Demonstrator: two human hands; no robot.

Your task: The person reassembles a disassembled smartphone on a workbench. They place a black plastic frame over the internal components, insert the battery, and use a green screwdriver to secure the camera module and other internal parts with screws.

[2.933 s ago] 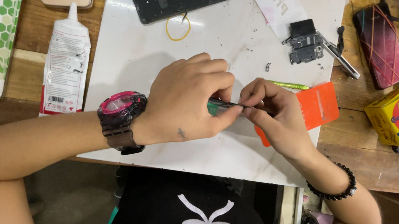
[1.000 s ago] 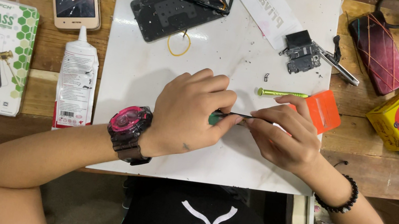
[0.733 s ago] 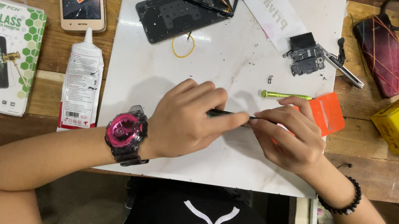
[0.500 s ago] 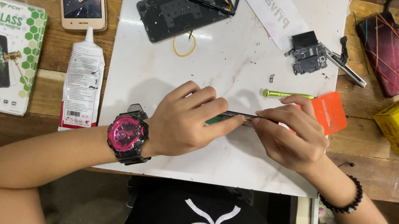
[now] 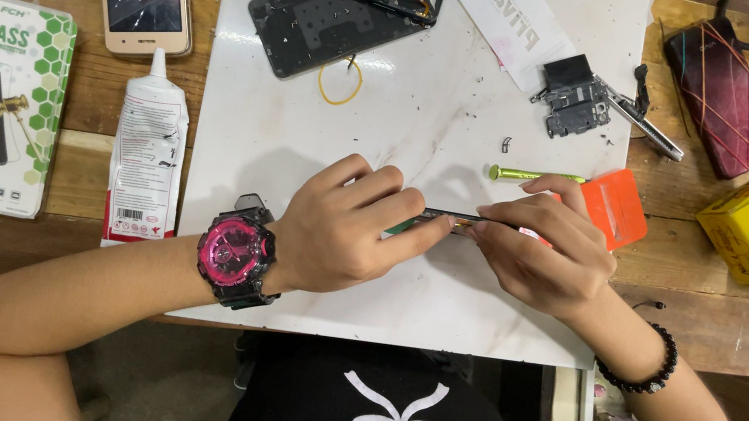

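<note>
A wooden tabletop carries a white mat that gives small parts a plain backdrop. Over its near half, the left hand and right hand meet, both pinching a thin dark strip end to end, held level just above the mat. A green-tipped pin lies just beyond.

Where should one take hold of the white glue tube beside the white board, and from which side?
Grip the white glue tube across its flat, wide body, coming from above. It lies flat on the wooden table, nozzle pointing away from the person, with open wood on its left; the white board crowds its right edge.
</note>
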